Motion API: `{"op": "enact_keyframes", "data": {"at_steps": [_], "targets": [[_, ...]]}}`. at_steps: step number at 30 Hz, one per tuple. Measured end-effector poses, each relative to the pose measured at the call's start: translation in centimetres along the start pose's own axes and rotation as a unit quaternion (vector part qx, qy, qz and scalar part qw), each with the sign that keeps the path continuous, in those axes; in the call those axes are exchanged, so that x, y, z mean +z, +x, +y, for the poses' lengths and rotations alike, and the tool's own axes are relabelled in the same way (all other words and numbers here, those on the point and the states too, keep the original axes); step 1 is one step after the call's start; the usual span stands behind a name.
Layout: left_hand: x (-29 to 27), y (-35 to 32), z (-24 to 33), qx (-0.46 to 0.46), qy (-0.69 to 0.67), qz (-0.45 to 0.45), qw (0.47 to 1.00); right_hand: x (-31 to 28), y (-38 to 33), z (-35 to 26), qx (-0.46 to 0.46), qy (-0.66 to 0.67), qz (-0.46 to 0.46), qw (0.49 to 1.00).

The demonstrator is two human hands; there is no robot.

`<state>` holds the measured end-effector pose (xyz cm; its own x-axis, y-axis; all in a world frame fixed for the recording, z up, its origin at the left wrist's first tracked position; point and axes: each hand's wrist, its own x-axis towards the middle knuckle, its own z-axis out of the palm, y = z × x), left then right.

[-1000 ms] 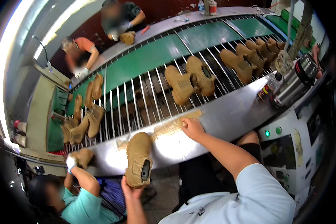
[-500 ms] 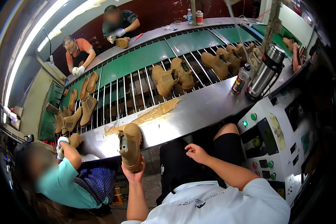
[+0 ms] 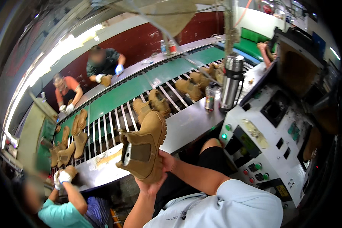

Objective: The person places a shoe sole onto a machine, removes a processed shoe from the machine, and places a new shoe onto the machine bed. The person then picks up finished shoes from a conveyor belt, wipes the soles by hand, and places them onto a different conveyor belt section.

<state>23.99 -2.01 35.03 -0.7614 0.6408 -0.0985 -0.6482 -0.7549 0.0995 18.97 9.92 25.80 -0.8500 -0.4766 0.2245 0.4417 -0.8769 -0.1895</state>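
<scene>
A tan suede ankle boot (image 3: 142, 150) with a brown elastic side panel and a lugged sole is held up in front of me by both hands. My left hand (image 3: 151, 185) is closed beneath its heel end. On the sole side, my right hand (image 3: 166, 161) grips it too; its fingers are partly hidden behind the boot. The toe points up and away, and a pale grey insert shows in the boot's opening. Just beyond, a pair of similar boots (image 3: 159, 103) rests on the conveyor bars.
A steel ledge (image 3: 182, 127) borders the conveyor, whose far strip is a green belt (image 3: 116, 93). A bottle (image 3: 210, 99) and a steel thermos (image 3: 231, 81) stand on it. At my right is a control panel (image 3: 250, 112). A gloved co-worker (image 3: 64, 214) handles a boot at left; others work across.
The boot has come up and nearer, turned so its side shows. My right hand has moved left from over my lap onto the boot. The view has swung right.
</scene>
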Motion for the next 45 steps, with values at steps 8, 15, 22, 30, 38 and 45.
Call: {"op": "enact_keyframes", "data": {"at_steps": [8, 15, 22, 30, 38, 45], "targets": [[-3.8, 1.8, -3.4, 0.035, 0.544, 0.065, 0.836, -0.8, -14.4, -9.8, -0.130, 0.019, -0.034, 0.991], [0.2, 5.5, -5.5, -0.181, 0.656, 0.004, 0.732, 5.4, -22.8, -12.4, -0.290, -0.314, 0.233, 0.874], [-1.1, 7.5, -9.6, -0.050, 0.717, 0.046, 0.693, 9.1, -25.2, -13.8, -0.302, -0.503, 0.265, 0.765], [-3.1, 9.3, -11.4, -0.082, 0.598, 0.028, 0.797, 9.6, -25.3, -14.6, -0.255, -0.537, 0.323, 0.736], [0.5, 10.8, -13.7, -0.196, 0.420, -0.001, 0.886, 11.0, -23.9, -14.6, -0.301, -0.561, 0.317, 0.703], [0.8, 14.7, -16.4, -0.233, 0.435, -0.014, 0.870, 12.6, -25.9, -16.9, -0.363, -0.555, 0.396, 0.636]]}}
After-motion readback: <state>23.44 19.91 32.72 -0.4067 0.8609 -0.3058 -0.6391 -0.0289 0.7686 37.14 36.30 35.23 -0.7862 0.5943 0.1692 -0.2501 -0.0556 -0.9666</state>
